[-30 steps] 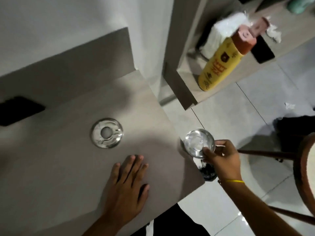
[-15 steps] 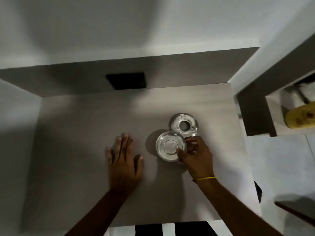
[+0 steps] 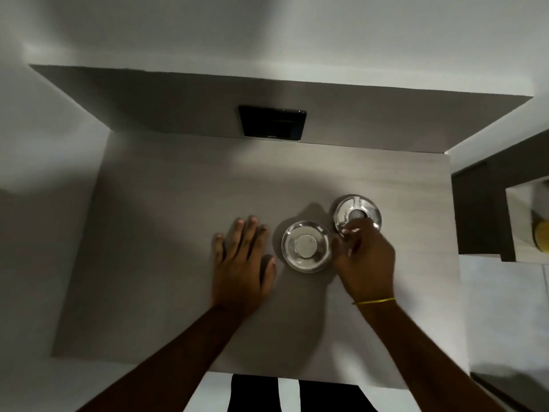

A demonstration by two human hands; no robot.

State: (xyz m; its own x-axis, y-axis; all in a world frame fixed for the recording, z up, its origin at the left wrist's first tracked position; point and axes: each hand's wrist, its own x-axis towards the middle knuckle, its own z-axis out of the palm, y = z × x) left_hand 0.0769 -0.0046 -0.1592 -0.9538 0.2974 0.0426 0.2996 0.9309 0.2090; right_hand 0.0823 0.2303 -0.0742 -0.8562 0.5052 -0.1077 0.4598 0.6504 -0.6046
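**Item 1, left hand** (image 3: 240, 263): lies palm down on the desk (image 3: 166, 263), fingers straight and close together, holding nothing. Judged to be a brace that steadies the person while the other hand works.

**Item 2, right hand** (image 3: 365, 263): fingers and thumb are curled in a pinch at the right side of the clear glass cup (image 3: 306, 246). The grip appears to be on a handle, though the glass there is blurred. A thin yellow band (image 3: 374, 301) circles the wrist.

**Item 3, clear glass cup**: upright, mouth up, seen from straight above. It sits between the two hands, just right of the left thumb. Whether its base has met the desk cannot be told; the shadow close beside it suggests it is on the surface or nearly so. The side grip leaves the mouth free and keeps the cup level for setting down.

**Item 4, second glass vessel** (image 3: 358, 214): round and upright, just beyond the right hand's fingers, which hide its near rim. It is close beside the cup; touching or apart cannot be told. The two seem meant to stand as a pair.

**Item 5, surroundings**: a dark rectangular plate (image 3: 271, 122) on the back panel, well beyond both hands, and a yellow object (image 3: 542, 236) on a shelf (image 3: 523, 227) well to the right of the right hand
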